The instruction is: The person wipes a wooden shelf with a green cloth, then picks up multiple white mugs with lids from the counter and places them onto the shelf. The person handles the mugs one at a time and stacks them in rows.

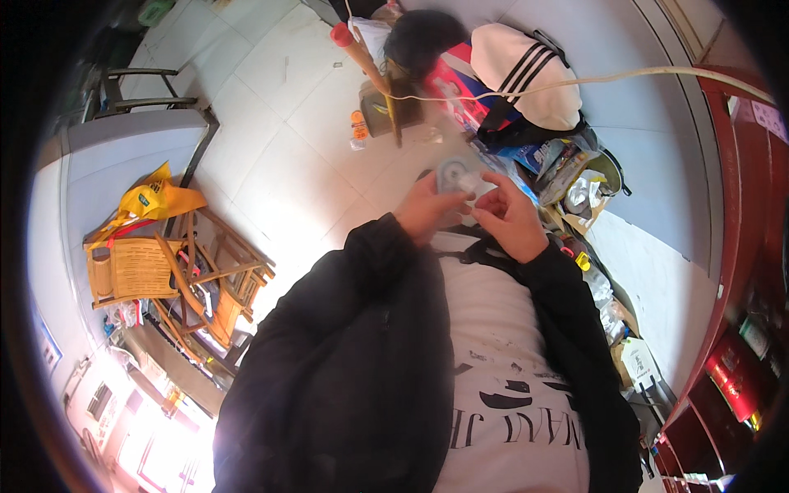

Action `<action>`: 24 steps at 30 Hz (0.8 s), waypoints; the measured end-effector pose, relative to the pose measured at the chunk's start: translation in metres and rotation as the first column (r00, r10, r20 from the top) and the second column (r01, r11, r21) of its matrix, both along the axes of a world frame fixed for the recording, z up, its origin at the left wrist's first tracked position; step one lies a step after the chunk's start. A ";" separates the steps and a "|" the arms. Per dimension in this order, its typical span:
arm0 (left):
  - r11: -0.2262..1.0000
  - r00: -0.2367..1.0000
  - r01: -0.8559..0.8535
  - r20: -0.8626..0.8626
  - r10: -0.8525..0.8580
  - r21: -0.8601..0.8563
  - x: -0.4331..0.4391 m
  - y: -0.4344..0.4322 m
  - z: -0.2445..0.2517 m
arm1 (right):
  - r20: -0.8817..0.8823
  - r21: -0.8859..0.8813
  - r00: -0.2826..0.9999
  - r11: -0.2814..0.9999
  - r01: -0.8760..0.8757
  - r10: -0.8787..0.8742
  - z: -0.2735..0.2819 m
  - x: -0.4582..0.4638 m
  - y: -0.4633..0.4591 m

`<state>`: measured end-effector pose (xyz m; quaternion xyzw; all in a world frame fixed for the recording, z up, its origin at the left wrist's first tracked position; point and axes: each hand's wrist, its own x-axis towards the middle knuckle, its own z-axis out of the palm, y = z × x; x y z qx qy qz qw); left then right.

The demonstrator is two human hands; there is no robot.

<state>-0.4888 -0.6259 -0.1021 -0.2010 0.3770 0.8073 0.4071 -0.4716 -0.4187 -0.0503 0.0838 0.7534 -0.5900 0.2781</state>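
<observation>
My left hand (430,208) grips a pale blue-grey round object (453,172) with a ring-like centre, in front of my chest. Haze over this part of the view blurs it, so its exact kind is unclear. A whitish translucent piece (470,182) shows at the object's right side, close to my right fingertips. My right hand (510,217) is just to the right, its fingers bent and its thumb pointing toward the left hand. Whether anything thin is pinched in it cannot be made out.
A white cable (555,85) crosses above the hands. Beyond them are a dark bin (377,111), a red-capped stick (363,55) and a white bag with black stripes (527,74). Bamboo chairs (138,268) stand left; a red cabinet (730,246) lines the right.
</observation>
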 end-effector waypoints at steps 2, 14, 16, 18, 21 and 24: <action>0.994 0.997 -0.024 0.068 0.031 -0.102 0.002 -0.010 -0.023 | -0.009 0.022 1.000 1.000 -0.018 0.018 -0.007 0.002 0.008; 0.764 0.947 -0.206 0.071 0.312 -0.612 -0.027 -0.128 -0.217 | 0.110 0.053 0.979 0.984 0.168 -0.173 -0.047 0.036 0.059; 0.609 0.840 -0.140 0.232 0.490 -0.781 -0.050 -0.146 -0.222 | 0.124 0.143 0.985 0.984 0.103 -0.121 -0.049 0.038 0.064; 0.515 0.942 -0.002 0.171 0.289 -0.857 -0.048 -0.163 -0.229 | 0.079 0.142 0.990 0.985 0.102 -0.114 -0.052 0.040 0.070; 0.558 0.990 0.142 0.106 -0.096 -0.817 -0.012 -0.176 -0.257 | 0.097 0.146 0.973 0.970 0.196 -0.211 -0.057 0.046 0.086; 0.522 0.875 0.415 0.168 -0.455 -0.745 0.032 -0.175 -0.287 | 0.037 0.191 0.962 0.947 0.258 -0.270 -0.069 0.063 0.107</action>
